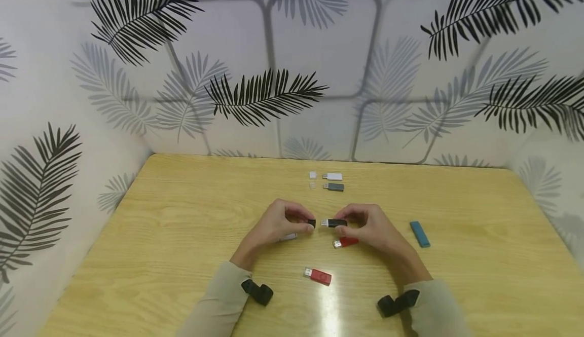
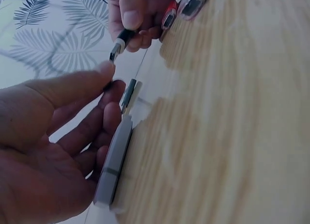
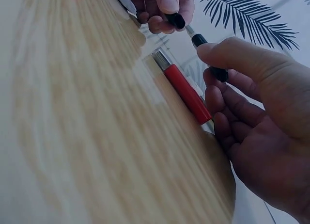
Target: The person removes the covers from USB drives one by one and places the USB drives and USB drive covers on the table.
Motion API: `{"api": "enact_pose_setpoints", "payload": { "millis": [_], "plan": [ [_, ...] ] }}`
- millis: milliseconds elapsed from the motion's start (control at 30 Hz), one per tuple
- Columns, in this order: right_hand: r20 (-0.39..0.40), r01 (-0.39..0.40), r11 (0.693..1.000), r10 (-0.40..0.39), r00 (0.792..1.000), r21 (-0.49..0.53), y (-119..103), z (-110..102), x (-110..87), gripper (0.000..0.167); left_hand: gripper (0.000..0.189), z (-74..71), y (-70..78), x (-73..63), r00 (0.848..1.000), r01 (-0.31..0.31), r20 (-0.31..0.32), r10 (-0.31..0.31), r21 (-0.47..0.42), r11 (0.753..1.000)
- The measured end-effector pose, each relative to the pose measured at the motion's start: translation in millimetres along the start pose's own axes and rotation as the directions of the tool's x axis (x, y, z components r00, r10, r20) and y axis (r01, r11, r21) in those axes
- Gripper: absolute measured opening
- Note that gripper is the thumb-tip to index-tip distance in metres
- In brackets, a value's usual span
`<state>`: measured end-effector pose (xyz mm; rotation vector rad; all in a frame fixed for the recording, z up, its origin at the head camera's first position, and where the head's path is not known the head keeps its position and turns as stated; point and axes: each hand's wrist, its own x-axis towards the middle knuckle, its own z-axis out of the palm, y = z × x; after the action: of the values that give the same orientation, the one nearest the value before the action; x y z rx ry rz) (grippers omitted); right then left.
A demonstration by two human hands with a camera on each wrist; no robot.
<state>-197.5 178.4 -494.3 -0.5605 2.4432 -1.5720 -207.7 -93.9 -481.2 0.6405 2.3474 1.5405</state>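
Observation:
Between thumb and fingers my left hand (image 1: 284, 221) pinches a small black cap (image 1: 312, 223). My right hand (image 1: 367, 224) pinches a black USB stick (image 1: 336, 223), its metal plug bare and pointing left at the cap across a short gap. Just under the right hand lies a red USB stick (image 3: 186, 91) with its plug uncovered. A grey-white stick (image 2: 114, 161) lies on the table beneath the left hand, partly covered by it in the head view.
Behind the hands lie a white USB stick (image 1: 333, 177), a grey one (image 1: 334, 187), a white cap (image 1: 312, 175) and a clear cap (image 1: 312, 185). Another red USB stick (image 1: 319, 276) is nearer the front. To the right lies a blue stick (image 1: 420, 234) on the wooden table (image 1: 182, 215).

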Motion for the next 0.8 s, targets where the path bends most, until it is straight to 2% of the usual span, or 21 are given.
{"api": "enact_pose_setpoints", "payload": {
  "millis": [100, 400, 567, 800],
  "plan": [
    [-0.008, -0.005, 1.0, 0.005, 1.0, -0.012, 1.6, -0.8, 0.2, 0.019, 0.013, 3.1, 1.6, 0.8, 0.999, -0.001, -0.036, 0.001, 0.017, 1.0],
    [-0.042, -0.004, 1.0, 0.004, 0.999, -0.002, 4.0, -1.6, 1.4, 0.018, 0.011, 7.3, 4.3, 2.7, 0.991, 0.059, -0.126, -0.054, 0.038, 0.998],
    [-0.061, 0.007, 1.0, -0.007, 0.998, -0.009, 6.9, -3.9, 4.6, 0.018, 0.012, 7.6, 4.2, 7.0, 0.988, 0.076, -0.138, -0.069, 0.044, 0.996],
    [-0.084, 0.01, 1.0, -0.011, 0.996, -0.013, 6.8, -7.6, 8.8, 0.019, 0.012, 5.9, 5.2, 15.5, 0.984, 0.062, -0.171, -0.049, 0.069, 0.996]
  ]
}}
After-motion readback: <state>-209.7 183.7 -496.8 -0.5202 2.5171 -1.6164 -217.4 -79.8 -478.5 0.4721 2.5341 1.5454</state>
